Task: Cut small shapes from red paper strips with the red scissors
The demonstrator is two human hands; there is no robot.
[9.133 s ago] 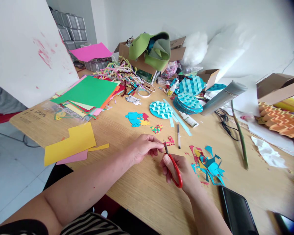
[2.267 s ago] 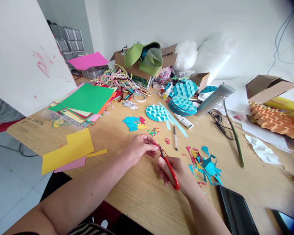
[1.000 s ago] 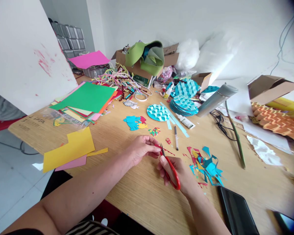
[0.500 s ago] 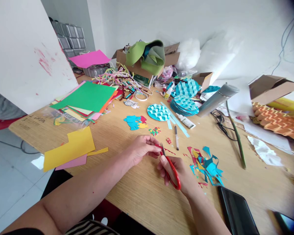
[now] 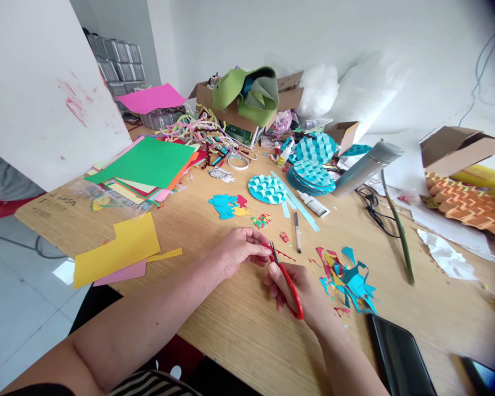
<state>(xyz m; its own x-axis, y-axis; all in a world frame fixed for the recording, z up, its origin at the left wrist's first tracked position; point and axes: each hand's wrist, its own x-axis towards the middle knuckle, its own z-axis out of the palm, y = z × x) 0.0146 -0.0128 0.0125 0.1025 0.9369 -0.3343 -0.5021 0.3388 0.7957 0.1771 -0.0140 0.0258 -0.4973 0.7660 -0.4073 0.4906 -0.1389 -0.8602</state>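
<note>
Red-handled scissors (image 5: 292,291) are gripped in my right hand (image 5: 299,289), their blades pointing up and away beside the left fingertips. My left hand (image 5: 244,253) pinches a small piece of red paper (image 5: 268,247), mostly hidden by the fingers, right at the blades. Just beyond lies a thin red paper strip (image 5: 286,255) with a jagged edge. Blue fish-shaped paper cutouts (image 5: 223,206), with red and yellow ones beside them, rest past my left hand. Small coloured paper bits (image 5: 260,221) and a pen (image 5: 297,232) lie ahead of both hands.
Paper scraps (image 5: 355,283) and a black phone (image 5: 400,355) are to the right. Yellow paper (image 5: 119,250) and a coloured sheet stack (image 5: 148,159) lie left. A blue wavy paper disc (image 5: 267,189), glue bottle (image 5: 314,204), grey tube (image 5: 367,168) and green stem (image 5: 398,236) stand or lie farther back.
</note>
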